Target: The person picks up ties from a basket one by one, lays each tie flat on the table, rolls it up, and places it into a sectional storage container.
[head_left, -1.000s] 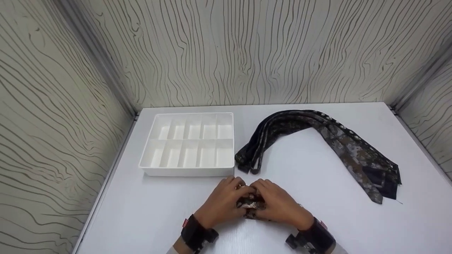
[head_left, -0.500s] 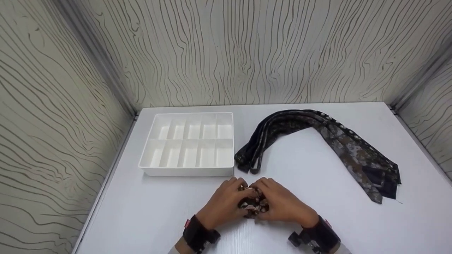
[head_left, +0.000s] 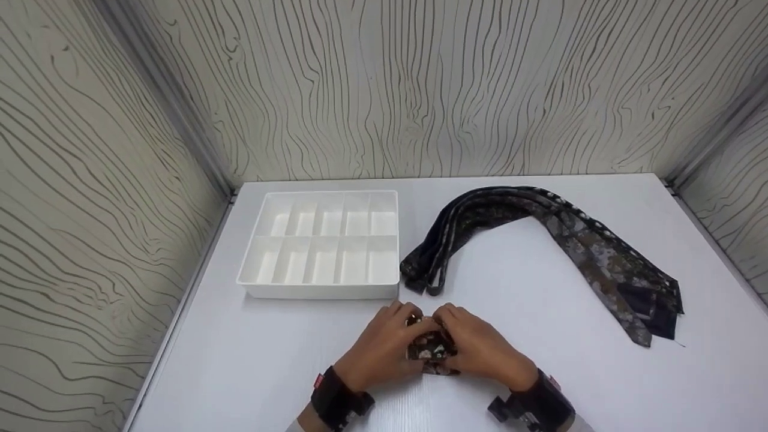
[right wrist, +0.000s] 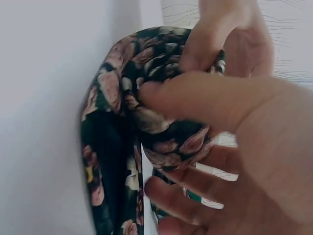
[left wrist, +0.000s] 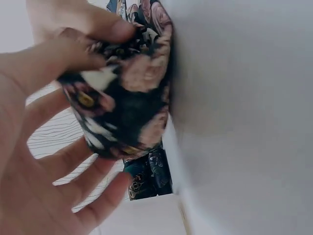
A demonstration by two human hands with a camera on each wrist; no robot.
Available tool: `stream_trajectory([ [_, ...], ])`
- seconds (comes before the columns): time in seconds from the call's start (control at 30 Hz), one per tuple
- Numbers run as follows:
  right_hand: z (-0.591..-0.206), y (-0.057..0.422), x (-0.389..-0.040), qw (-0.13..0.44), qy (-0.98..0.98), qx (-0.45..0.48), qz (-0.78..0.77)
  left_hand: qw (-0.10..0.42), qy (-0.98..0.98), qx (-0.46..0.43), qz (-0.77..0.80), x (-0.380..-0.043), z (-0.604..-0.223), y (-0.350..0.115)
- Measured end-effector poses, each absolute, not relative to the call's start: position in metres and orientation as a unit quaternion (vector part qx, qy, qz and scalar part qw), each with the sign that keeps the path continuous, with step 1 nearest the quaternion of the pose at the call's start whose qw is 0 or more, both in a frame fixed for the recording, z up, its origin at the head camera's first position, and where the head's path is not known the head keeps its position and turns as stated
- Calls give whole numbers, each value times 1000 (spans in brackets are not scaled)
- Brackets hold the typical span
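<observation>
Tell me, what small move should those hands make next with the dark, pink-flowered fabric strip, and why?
Probably the left hand and right hand should roll the coiled fabric slightly further along its flat loose tail. In the right wrist view, layers are wound together, yet that tail sticks out unrolled along the smooth white tabletop, and both hands grip the coiled fabric.

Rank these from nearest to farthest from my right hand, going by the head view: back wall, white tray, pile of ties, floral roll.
1. Floral roll: held by the right hand, between both hands.
2. Pile of ties: its near end just beyond the fingertips.
3. White tray: ahead and to the left.
4. Back wall: behind the tray and ties.
</observation>
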State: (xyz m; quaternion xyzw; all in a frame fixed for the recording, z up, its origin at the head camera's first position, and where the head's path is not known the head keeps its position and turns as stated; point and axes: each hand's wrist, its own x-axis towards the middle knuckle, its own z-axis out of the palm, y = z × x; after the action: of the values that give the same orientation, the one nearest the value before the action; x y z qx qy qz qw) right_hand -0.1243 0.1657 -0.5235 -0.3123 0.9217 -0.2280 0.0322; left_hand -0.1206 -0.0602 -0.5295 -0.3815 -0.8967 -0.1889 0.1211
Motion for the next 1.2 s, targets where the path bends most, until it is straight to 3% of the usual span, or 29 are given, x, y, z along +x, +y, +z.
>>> stream_trajectory([
  [0.57,-521,163,-124,74,900,-293,-313,103,-890,-377,-235,-121,-529,-56],
  [0.77,-523,168,-130,79,895,-273,-344,22,-901,-294,-317,-121,-528,-59],
  [1.03,-522,166,-130,58,887,-262,-377,-138,-862,-213,-438,-125,-531,-57],
  [1.2,-520,163,-129,10,877,-282,-389,-164,-797,-179,-553,-126,-530,-58],
])
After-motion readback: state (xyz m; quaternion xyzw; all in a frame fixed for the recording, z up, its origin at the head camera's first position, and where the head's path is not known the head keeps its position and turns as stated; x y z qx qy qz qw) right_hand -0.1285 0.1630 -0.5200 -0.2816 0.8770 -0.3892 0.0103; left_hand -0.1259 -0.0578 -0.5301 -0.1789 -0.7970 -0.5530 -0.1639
